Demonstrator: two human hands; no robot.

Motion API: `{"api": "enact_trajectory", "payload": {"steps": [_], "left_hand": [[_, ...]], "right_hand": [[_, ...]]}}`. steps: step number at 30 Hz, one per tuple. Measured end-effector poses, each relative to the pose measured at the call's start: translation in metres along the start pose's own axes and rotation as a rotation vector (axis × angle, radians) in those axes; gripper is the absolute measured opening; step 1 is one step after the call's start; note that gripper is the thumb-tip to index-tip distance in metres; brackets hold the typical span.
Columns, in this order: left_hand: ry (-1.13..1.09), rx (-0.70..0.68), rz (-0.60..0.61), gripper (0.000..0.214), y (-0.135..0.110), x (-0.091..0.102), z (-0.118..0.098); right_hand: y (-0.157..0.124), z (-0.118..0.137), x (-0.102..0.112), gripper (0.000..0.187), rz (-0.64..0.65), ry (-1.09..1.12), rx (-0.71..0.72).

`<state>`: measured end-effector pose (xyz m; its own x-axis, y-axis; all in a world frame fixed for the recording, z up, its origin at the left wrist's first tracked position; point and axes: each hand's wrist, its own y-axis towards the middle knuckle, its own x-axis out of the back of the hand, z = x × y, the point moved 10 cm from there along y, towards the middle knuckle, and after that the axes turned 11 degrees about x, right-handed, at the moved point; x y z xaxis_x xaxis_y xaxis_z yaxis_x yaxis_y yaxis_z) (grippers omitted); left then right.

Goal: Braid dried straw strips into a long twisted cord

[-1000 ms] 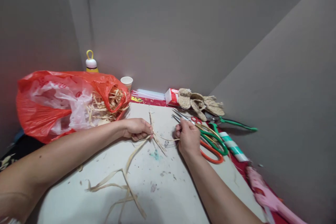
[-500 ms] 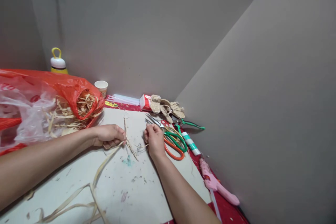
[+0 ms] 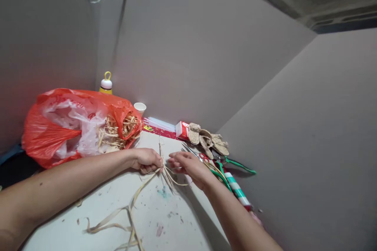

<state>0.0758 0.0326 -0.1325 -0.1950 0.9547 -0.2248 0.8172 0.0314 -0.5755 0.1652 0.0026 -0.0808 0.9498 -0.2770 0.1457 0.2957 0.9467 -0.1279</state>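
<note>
Pinch bundle (image 3: 168, 179) between closed fingers of left hand (image 3: 149, 160), right of bag (image 3: 53, 141); no longer grip strand (image 3: 181, 184) with right hand (image 3: 185, 164), now half open, seemingly empty, farther right of bag; apparently steady bundle left-handed only, strand loose

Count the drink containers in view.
2: the yellow-and-white bottle behind the red bag, and the white cup near the bag's right end. The bag could hide others.
</note>
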Motion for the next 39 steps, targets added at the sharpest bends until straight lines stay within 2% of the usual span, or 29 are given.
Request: {"api": "enact_trajectory", "payload": {"steps": [3, 5, 8, 10, 13, 14, 15, 16, 18, 20, 22, 24, 27, 32, 36, 39], "left_hand": [[-0.001, -0.009, -0.01, 0.032, -0.001, 0.0, -0.001], [0.013, -0.009, -0.045, 0.033, -0.003, 0.002, -0.001], [0.047, -0.018, -0.079, 0.032, -0.006, 0.004, -0.003], [0.055, -0.03, -0.072, 0.03, -0.008, 0.004, -0.005], [0.057, -0.037, -0.035, 0.029, -0.008, 0.001, -0.006], [0.055, -0.036, -0.026, 0.03, -0.008, 0.001, -0.006], [0.053, -0.038, -0.018, 0.031, -0.007, 0.001, -0.006], [0.053, -0.039, -0.01, 0.032, -0.007, 0.001, -0.006], [0.058, -0.043, 0.0, 0.034, -0.006, 0.001, -0.006], [0.06, -0.048, 0.001, 0.036, -0.006, 0.001, -0.006], [0.057, -0.049, -0.015, 0.037, -0.006, 0.002, -0.006], [0.053, -0.051, -0.023, 0.038, -0.007, 0.001, -0.006], [0.038, -0.049, -0.014, 0.041, -0.007, 0.0, -0.007], [0.089, -0.051, -0.078, 0.038, -0.005, 0.007, -0.007], [0.132, -0.06, -0.102, 0.034, -0.004, 0.01, -0.008], [0.132, -0.05, -0.096, 0.033, -0.004, 0.01, -0.008]], "right_hand": [[-0.006, -0.005, -0.037, 0.025, 0.3, -0.098, -0.036], [-0.011, -0.015, -0.053, 0.024, 0.422, -0.07, -0.095], [-0.018, -0.025, -0.061, 0.026, 0.503, 0.056, -0.176], [-0.019, -0.028, -0.053, 0.035, 0.504, 0.069, -0.213], [-0.01, -0.021, -0.013, 0.043, 0.385, -0.192, -0.166], [-0.004, -0.009, 0.006, 0.042, 0.289, -0.312, -0.093], [0.0, 0.009, 0.026, 0.04, 0.14, -0.385, 0.009], [0.001, 0.026, 0.043, 0.037, -0.004, -0.389, 0.1], [-0.006, 0.046, 0.059, 0.035, -0.205, -0.268, 0.211], [-0.012, 0.038, 0.045, 0.036, -0.2, -0.101, 0.165], [-0.015, 0.015, 0.012, 0.035, -0.066, -0.045, 0.044], [-0.016, -0.003, -0.026, 0.029, 0.14, -0.016, 0.001], [-0.014, -0.02, -0.056, 0.021, 0.297, 0.126, -0.054], [-0.005, -0.03, -0.063, 0.012, 0.311, 0.198, -0.135], [-0.005, -0.033, -0.062, 0.01, 0.302, 0.139, -0.14], [-0.009, -0.038, -0.058, 0.019, 0.343, 0.038, -0.146]]}}
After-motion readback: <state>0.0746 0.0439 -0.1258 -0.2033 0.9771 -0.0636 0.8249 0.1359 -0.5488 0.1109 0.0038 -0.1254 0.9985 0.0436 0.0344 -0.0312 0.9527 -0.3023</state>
